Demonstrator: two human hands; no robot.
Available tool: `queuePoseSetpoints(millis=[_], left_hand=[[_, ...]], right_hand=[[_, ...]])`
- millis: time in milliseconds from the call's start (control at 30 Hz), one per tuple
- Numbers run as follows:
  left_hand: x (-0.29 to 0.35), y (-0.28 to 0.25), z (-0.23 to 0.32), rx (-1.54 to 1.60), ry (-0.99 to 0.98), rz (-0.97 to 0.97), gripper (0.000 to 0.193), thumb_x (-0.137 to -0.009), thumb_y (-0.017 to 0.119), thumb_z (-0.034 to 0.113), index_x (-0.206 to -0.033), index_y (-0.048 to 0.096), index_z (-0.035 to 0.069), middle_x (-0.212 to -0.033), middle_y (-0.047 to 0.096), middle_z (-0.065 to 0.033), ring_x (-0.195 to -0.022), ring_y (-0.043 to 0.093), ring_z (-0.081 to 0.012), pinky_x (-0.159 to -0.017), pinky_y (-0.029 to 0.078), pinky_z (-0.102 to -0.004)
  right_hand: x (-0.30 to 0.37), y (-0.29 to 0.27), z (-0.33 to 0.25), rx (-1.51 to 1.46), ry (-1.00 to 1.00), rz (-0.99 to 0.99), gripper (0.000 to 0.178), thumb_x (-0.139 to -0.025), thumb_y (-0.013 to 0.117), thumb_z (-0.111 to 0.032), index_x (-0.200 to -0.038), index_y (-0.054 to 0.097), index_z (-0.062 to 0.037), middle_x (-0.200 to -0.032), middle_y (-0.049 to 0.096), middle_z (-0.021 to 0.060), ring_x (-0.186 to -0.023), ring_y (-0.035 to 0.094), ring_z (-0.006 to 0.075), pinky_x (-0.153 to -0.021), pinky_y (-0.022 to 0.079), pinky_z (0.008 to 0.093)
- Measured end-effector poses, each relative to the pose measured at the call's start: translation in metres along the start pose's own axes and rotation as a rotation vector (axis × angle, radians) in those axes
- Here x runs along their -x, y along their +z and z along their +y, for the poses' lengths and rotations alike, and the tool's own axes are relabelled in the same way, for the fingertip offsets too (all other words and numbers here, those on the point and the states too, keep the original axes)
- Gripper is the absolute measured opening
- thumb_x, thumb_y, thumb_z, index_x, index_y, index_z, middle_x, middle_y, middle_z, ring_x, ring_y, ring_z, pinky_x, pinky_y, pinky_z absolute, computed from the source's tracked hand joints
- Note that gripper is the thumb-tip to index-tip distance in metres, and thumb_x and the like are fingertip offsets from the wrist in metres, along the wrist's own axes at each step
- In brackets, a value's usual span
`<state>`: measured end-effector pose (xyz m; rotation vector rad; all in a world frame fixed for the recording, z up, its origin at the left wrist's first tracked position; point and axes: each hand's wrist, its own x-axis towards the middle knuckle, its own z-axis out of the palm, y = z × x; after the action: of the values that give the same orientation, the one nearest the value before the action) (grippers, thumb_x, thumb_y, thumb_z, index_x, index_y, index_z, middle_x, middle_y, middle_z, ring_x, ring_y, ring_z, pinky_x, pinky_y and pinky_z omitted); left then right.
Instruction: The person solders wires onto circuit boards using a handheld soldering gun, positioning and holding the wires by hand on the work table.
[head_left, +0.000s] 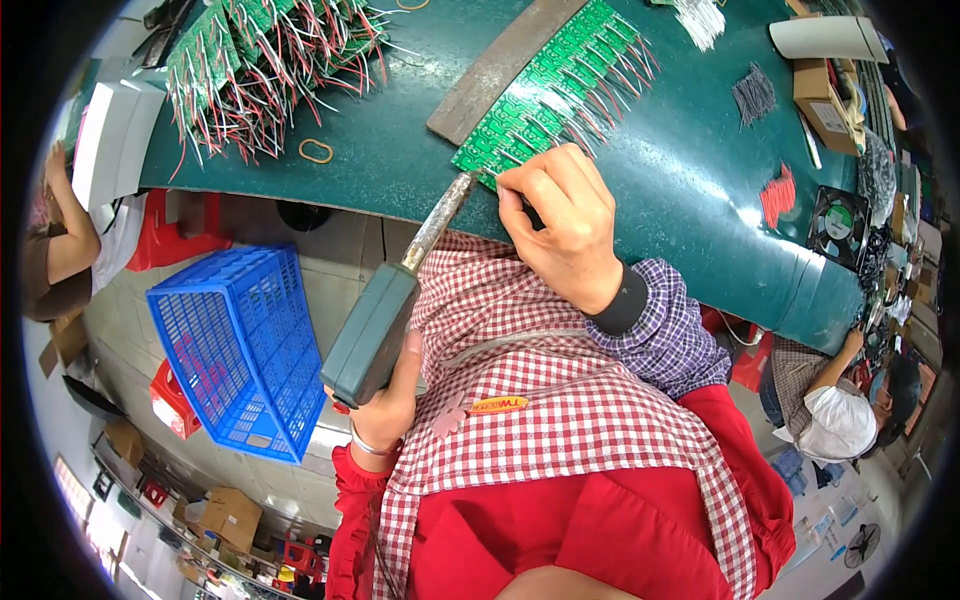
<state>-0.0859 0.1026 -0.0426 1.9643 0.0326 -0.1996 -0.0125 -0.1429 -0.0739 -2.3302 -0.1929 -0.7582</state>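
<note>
My left hand [388, 405] grips the dark green handle of a soldering iron [375, 325], its worn metal barrel slanting up and to the right. The iron's tip is at the near end of a green circuit board panel [540, 100]. Along the panel's right side stick out several red, white and black wires. My right hand [565, 215] is closed in a pinch just right of the tip, by the panel's near corner; what the fingertips hold is hidden. Against the panel's left side lies a flat brownish metal bar [490, 85].
A heap of wired circuit boards [270, 70] lies at the table's far left, near a rubber band [316, 151]. Black wires [754, 94], red wires [778, 196] and a fan [838, 226] are to the right. A blue crate [250, 350] stands below the table edge. Co-workers sit at both sides.
</note>
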Motion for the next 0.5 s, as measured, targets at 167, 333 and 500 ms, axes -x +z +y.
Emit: queuePoseSetpoints(millis=[167, 333, 500], left_hand=[[0.0003, 0.0017, 0.0066, 0.044, -0.021, 0.059, 0.025, -0.086, 0.068, -0.005, -0.111, 0.062, -0.006, -0.087, 0.065, -0.0084, -0.063, 0.055, -0.0106, -0.053, 0.044, -0.0251], [0.0019, 0.0032, 0.0019, 0.074, 0.027, 0.094, 0.028, -0.086, 0.066, -0.007, -0.114, 0.061, -0.006, -0.092, 0.065, -0.0098, -0.062, 0.054, -0.0107, -0.053, 0.043, -0.0253], [-0.0002, 0.0034, 0.0079, 0.051, -0.015, 0.048, 0.035, -0.086, 0.066, -0.006, -0.121, 0.060, -0.004, -0.104, 0.065, -0.0111, -0.065, 0.056, -0.0118, -0.056, 0.046, -0.0255]], right_hand=[[-0.0006, -0.0001, -0.0005, -0.002, 0.004, -0.001, 0.018, -0.066, 0.073, 0.004, -0.079, 0.063, -0.0052, -0.076, 0.055, 0.0049, -0.071, 0.056, 0.0236, -0.061, 0.043, 0.0356], [0.0003, -0.0010, -0.0001, 0.006, 0.005, -0.004, 0.018, -0.066, 0.073, 0.004, -0.078, 0.063, -0.0055, -0.076, 0.055, 0.0048, -0.071, 0.056, 0.0237, -0.061, 0.043, 0.0355], [0.0009, 0.0001, 0.0017, 0.006, 0.003, 0.001, 0.018, -0.066, 0.073, 0.003, -0.078, 0.062, -0.0058, -0.076, 0.055, 0.0047, -0.071, 0.056, 0.0236, -0.061, 0.043, 0.0354]])
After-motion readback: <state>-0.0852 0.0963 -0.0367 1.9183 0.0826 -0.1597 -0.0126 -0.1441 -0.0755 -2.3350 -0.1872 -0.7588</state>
